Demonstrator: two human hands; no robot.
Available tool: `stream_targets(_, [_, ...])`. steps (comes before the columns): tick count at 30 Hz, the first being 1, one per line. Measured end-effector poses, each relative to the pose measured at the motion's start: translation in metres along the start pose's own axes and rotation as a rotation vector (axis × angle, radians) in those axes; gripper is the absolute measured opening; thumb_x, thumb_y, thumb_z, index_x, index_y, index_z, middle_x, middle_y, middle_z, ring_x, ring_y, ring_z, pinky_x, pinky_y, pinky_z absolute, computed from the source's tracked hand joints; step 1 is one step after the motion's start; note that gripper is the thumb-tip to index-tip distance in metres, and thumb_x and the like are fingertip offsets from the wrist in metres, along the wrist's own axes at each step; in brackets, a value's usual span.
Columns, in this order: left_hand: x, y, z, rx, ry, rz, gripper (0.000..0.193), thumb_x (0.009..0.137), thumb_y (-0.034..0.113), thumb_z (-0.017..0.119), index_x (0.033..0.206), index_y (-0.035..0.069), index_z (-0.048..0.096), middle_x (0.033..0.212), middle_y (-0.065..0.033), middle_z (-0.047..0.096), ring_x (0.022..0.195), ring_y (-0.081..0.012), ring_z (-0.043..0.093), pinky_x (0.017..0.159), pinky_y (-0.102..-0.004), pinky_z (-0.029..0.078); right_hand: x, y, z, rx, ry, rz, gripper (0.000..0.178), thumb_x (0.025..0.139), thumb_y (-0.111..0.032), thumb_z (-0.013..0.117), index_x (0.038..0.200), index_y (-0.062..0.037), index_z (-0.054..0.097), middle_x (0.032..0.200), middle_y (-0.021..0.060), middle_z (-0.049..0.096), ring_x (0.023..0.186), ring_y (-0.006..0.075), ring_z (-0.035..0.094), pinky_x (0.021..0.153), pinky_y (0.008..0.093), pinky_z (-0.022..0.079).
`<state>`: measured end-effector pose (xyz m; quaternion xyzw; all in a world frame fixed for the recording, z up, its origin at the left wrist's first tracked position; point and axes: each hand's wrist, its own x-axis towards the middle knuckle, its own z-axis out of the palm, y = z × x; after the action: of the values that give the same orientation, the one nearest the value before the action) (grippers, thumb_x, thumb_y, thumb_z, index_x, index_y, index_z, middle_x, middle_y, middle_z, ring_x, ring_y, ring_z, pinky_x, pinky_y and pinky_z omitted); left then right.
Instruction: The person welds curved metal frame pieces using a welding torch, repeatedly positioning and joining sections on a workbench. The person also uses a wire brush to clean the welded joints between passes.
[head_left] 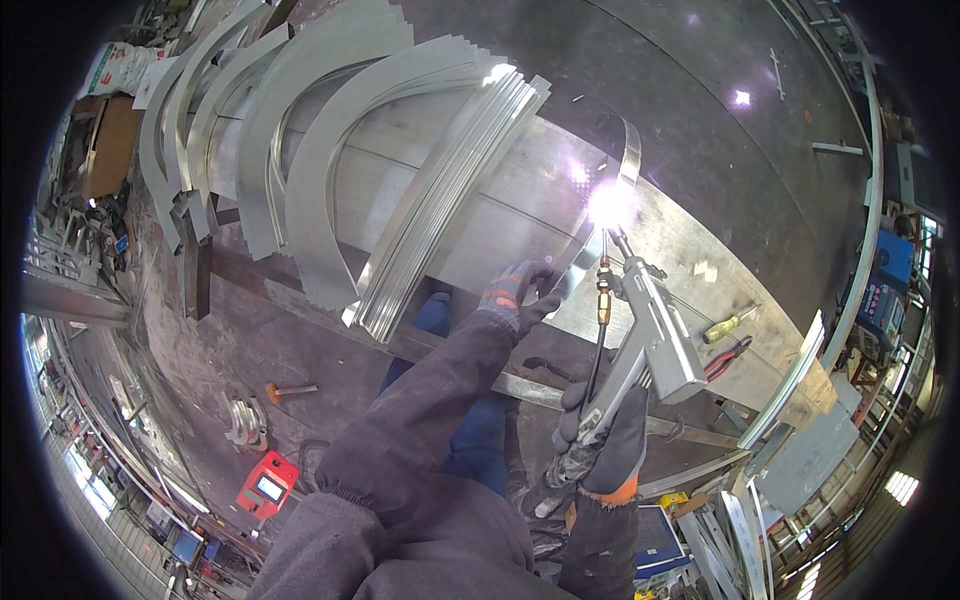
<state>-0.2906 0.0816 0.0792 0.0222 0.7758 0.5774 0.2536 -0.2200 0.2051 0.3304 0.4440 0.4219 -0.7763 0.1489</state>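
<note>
My right hand (608,445), in a dark glove with an orange cuff, is wrapped round the handle of a grey welding gun (662,335). A brass fitting and a dark hose run along the gun's left side. Its tip meets a curved metal strip (580,270) in a blinding white glare that hides the joint. My left hand (518,290), gloved in grey and orange, pinches the strip's near end. Beyond the glare, a curved metal band (630,150) rises from the metal worktable (540,220).
Left of my left hand lie a stack of straight metal strips (440,200) and several curved sheet pieces (330,190). A screwdriver (730,325) and red-handled pliers (728,358) rest right of the gun. On the floor are a hammer (290,392) and a red device (268,484).
</note>
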Motion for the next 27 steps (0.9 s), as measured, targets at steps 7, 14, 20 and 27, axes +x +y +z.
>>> stream_targets(7, [-0.001,-0.002,0.001,0.032,0.023,0.054,0.058,0.083,0.025,0.084,0.133,0.009,0.059,0.118,-0.0124,0.067,0.114,-0.0313,0.063,0.099,-0.042,0.05,-0.006,0.003,-0.001,-0.026,0.044,0.034,0.066,0.106,-0.064,0.041,0.121,-0.0025,0.059,0.075,0.0098,0.062,0.053,0.0165,0.057,0.047,0.03,0.048])
stream_targets(14, [0.0,0.002,0.0,0.011,0.026,0.036,0.054,0.083,0.027,0.085,0.127,0.008,0.06,0.115,-0.0124,0.067,0.111,-0.0313,0.063,0.098,-0.0425,0.05,-0.012,0.01,0.006,-0.011,0.112,-0.03,0.069,0.104,-0.065,0.045,0.111,0.0018,0.063,0.07,0.0087,0.062,0.053,0.0167,0.061,0.045,0.0283,0.049])
stream_targets(20, [0.002,0.004,-0.001,0.053,-0.003,-0.049,0.049,0.084,0.028,0.084,0.124,0.009,0.063,0.118,-0.0137,0.065,0.115,-0.0327,0.061,0.1,-0.0431,0.049,-0.013,0.013,0.006,0.008,0.095,-0.02,0.068,0.105,-0.062,0.046,0.116,0.003,0.062,0.071,0.0088,0.063,0.053,0.0168,0.06,0.046,0.0289,0.05])
stream_targets(27, [0.0,0.008,-0.002,0.06,0.009,-0.062,0.044,0.084,0.029,0.083,0.12,0.011,0.066,0.116,-0.013,0.066,0.114,-0.0321,0.062,0.1,-0.0431,0.049,-0.016,0.021,-0.005,-0.023,0.066,0.019,0.067,0.107,-0.059,0.043,0.115,0.0045,0.061,0.07,0.0096,0.063,0.052,0.0166,0.059,0.045,0.0284,0.048])
